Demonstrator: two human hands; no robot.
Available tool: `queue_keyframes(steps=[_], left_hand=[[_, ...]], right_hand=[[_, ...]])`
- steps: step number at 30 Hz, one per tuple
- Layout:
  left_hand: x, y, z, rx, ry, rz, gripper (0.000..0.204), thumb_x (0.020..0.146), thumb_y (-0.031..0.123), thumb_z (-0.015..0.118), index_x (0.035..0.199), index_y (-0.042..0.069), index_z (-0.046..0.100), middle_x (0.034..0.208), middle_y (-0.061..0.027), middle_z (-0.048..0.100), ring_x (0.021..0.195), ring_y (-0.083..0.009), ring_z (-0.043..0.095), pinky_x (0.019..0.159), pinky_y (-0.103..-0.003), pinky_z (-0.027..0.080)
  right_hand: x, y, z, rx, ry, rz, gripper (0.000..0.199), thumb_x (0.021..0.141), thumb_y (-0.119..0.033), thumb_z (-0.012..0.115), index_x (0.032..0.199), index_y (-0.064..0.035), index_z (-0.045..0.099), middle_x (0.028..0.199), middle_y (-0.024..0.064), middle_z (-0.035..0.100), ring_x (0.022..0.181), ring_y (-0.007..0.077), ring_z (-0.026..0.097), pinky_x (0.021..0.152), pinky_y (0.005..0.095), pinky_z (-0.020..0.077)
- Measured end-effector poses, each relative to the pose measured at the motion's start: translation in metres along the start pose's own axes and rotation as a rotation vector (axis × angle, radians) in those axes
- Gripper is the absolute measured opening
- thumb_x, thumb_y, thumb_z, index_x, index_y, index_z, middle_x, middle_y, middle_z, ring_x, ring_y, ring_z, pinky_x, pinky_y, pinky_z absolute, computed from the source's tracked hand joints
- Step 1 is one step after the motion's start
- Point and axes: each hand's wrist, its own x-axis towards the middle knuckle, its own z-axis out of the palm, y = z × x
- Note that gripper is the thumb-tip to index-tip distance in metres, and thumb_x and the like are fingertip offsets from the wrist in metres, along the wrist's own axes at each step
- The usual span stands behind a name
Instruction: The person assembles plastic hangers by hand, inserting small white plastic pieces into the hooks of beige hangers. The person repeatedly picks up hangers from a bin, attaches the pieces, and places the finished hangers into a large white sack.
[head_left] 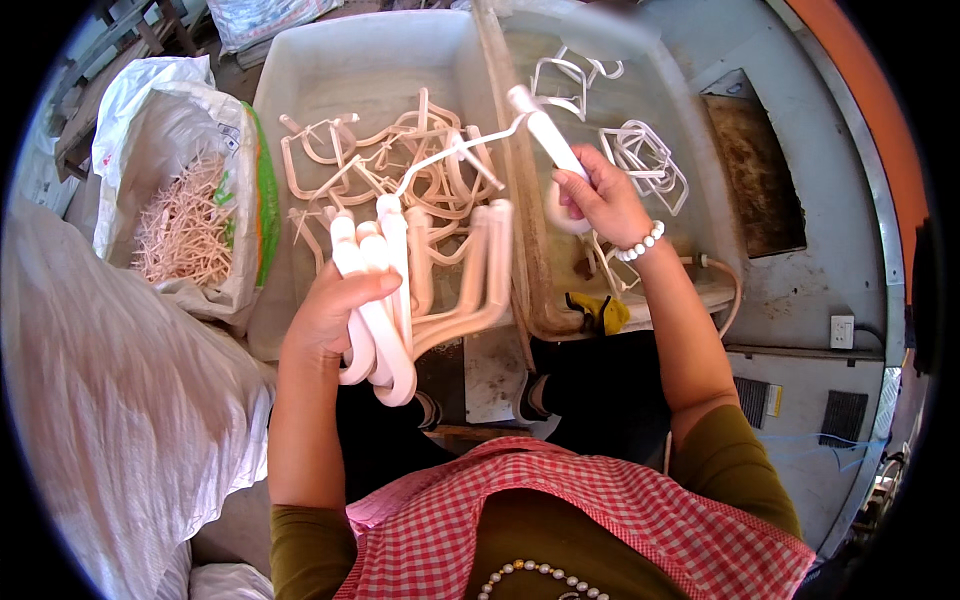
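My left hand (345, 305) is closed around a bundle of pale pink U-shaped plastic tubes (385, 345), held over the front of a white tub (375, 45). In my right hand (603, 195) is another pale pink plastic tube (545, 130), tilted with its upper end toward the left. A thin bent plastic strand (455, 150) runs from near that end down to the top of the left bundle; whether it is joined at both ends I cannot tell. Loose pink plastic frames (440, 135) lie tangled in the tub beyond my left hand.
Right of the white tub stands a second tub (545, 310), holding several white bent frames (645, 165). A yellow and black cloth-like thing (600, 312) hangs at its near edge, by a hose (735, 290). On the left, an open sack (225, 270) holds thin pink plastic scraps (185, 225).
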Motion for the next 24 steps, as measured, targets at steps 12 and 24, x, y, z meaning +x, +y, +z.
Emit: queue_keyframes(steps=[12,24], left_hand=[[0.027,-0.021,0.024,0.113,0.089,0.007,0.043,0.075,0.007,0.069,0.115,0.004,0.055,0.096,-0.0041,0.063,0.086,-0.0148,0.061,0.077,-0.029,0.05],[0.027,-0.03,0.022,0.207,0.074,0.083,0.032,0.077,0.008,0.068,0.107,0.002,0.059,0.094,-0.0036,0.063,0.084,-0.0139,0.061,0.072,-0.029,0.049]], right_hand=[[0.021,0.024,0.035,-0.965,0.234,0.13,0.024,0.091,-0.027,0.054,0.113,-0.0174,0.058,0.079,0.0176,0.066,0.074,0.0386,0.063,0.064,0.0484,0.0489],[0.0,-0.044,0.025,0.821,-0.048,0.264,0.024,0.093,-0.019,0.06,0.114,-0.0077,0.06,0.067,-0.0034,0.051,0.051,0.0034,0.037,0.046,0.0193,0.031]])
